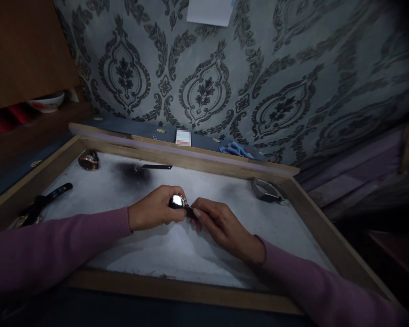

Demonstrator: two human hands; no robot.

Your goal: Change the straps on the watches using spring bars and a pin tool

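Over the middle of a white-bottomed wooden tray, my left hand (157, 208) is closed around a wristwatch (177, 201) whose round face shines with glare. From its right side a dark brown strap (191, 213) runs towards my right hand (221, 225). The thumb and fingers of that hand are pinched at the strap, close to the case. A thin bright sliver shows by the right fingertips, too small to name. Behind the hands, a flat black strip (157, 166) with a small hole at one end lies on the tray floor.
The tray's wooden rim (187, 156) surrounds the work. A rose-gold watch (88, 160) sits far left, a black-strapped watch (44, 203) nearer left, a metal-band watch (268, 190) at right. Beyond the rim are a small box (183, 137), a blue cloth (236, 149) and a patterned wall.
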